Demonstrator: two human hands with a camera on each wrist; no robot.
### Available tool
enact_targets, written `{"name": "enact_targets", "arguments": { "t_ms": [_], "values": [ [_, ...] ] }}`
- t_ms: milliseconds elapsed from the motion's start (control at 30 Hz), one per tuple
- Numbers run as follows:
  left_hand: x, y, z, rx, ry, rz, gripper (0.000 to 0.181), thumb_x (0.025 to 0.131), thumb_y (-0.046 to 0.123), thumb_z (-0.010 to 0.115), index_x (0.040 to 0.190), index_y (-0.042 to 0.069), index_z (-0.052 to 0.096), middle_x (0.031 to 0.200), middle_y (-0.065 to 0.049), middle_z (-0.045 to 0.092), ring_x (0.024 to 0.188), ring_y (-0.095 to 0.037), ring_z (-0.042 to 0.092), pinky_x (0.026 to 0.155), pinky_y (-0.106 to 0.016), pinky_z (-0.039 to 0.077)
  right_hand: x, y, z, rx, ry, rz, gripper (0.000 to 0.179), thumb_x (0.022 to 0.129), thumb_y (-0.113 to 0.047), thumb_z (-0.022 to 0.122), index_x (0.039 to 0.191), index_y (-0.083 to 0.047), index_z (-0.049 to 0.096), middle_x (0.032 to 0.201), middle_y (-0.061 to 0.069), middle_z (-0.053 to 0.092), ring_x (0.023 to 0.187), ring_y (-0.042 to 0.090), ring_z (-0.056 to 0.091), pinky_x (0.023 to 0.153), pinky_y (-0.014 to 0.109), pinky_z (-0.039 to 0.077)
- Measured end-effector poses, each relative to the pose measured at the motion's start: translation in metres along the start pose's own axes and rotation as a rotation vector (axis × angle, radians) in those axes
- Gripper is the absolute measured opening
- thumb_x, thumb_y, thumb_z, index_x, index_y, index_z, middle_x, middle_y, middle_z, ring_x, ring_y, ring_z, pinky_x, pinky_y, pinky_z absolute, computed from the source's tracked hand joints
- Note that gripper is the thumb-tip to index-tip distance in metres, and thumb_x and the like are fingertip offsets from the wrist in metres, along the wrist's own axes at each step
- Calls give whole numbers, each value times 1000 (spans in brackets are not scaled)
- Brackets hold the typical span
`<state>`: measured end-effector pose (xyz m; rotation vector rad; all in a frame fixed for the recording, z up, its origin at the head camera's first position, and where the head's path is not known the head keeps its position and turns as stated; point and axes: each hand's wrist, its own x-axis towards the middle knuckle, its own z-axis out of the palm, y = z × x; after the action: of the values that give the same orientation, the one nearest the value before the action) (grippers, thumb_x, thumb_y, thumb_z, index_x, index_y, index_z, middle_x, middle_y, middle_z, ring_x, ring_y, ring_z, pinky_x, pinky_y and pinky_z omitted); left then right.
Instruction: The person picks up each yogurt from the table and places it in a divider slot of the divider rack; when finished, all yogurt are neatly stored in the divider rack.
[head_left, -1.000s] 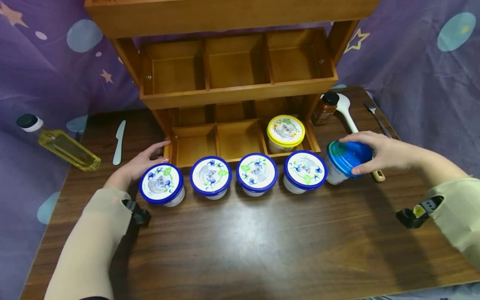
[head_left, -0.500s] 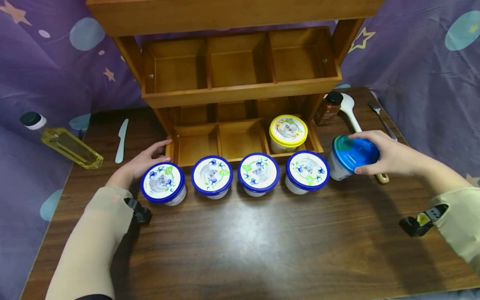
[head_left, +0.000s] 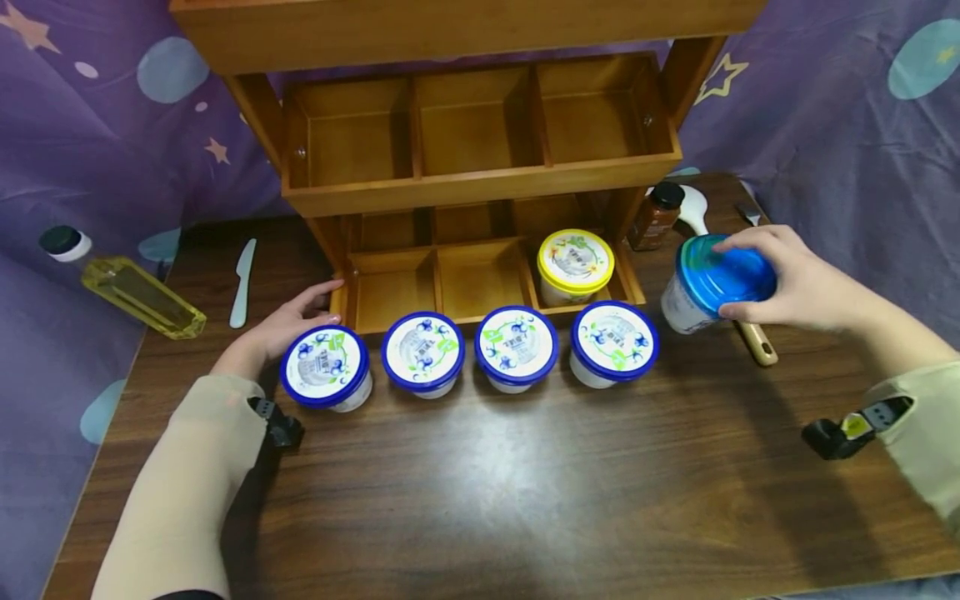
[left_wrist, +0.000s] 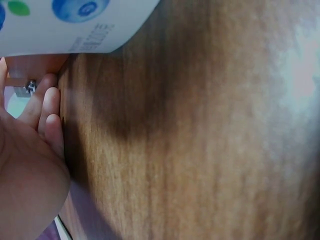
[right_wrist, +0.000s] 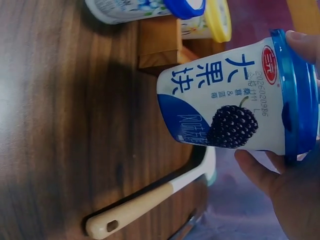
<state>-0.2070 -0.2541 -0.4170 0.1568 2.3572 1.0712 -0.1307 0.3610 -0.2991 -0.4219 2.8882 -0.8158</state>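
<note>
My right hand (head_left: 798, 279) grips a yogurt cup (right_wrist: 220, 100) round its blue lid. In the right wrist view the cup has a blackberry picture and is held clear of the wooden table. My left hand (head_left: 288, 327) touches the left side of the shelf's bottom tray (head_left: 340, 304) with its fingers fairly straight. Beside it stands a blue-rimmed cup (head_left: 324, 367), the leftmost of several in a row before the shelf. A yellow-lidded cup (head_left: 576, 262) sits in the bottom tray's right compartment.
The wooden shelf (head_left: 480, 185) rises at the back. Right of it are a dark-capped jar (head_left: 656, 218), a white spoon-like utensil with a wooden handle (head_left: 757, 343) and a fork (head_left: 748, 214). At left lie a pale knife (head_left: 242, 283) and an oil bottle (head_left: 142, 296).
My right hand has raised the blue-lidded cup off the table, moving it away from me and slightly right. The left hand and the row of cups stay in place.
</note>
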Motion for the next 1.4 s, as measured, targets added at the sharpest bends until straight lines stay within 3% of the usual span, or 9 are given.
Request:
{"name": "enact_targets", "arguments": {
  "t_ms": [200,367,467,600,900,1100,1400],
  "values": [
    [2,-1,0,12,1,1,77,88,58,52,150,32,15,149,-24,19,133,-47,21,100,-66,20,2,-13,-8,22,65,-49,69,68,-11,79,128,-6,46,134,22,27,120,40,19,79,69,27],
    [1,-1,0,8,0,12,77,88,57,52,151,31,15,149,-25,19,133,-46,21,100,-66,20,8,-27,-12,21,126,-136,68,65,-6,80,126,-4,50,133,17,32,121,31,21,87,65,26],
    [0,-1,0,3,1,15,77,88,57,51,151,31,15,149,-25,19,133,-47,21,100,-66,20,12,-36,-13,9,167,-194,67,64,-5,81,125,-4,53,132,11,35,122,20,24,98,41,27],
    [-1,0,0,0,1,10,77,88,57,51,151,31,15,149,-25,18,133,-47,21,100,-66,20,16,-45,-10,29,197,-231,67,66,-4,80,126,-7,53,136,2,35,122,10,26,87,13,24],
    [0,0,0,2,-1,14,77,88,57,52,151,30,15,149,-25,19,133,-46,21,100,-66,20,30,-59,9,164,356,-367,64,56,5,85,116,1,60,137,0,46,124,7,37,95,17,29],
    [-1,-1,-1,9,-4,12,78,88,58,51,151,30,14,149,-25,18,134,-47,19,100,-67,19,37,-74,14,144,337,-382,65,60,-9,89,117,-2,61,137,8,46,125,7,36,96,16,30],
    [1,-1,0,12,-1,27,76,89,55,52,151,29,15,149,-25,19,133,-47,20,100,-66,20,50,-95,33,195,316,-434,62,61,-12,89,116,-3,62,136,9,48,127,18,39,100,21,29]
  ]
}}
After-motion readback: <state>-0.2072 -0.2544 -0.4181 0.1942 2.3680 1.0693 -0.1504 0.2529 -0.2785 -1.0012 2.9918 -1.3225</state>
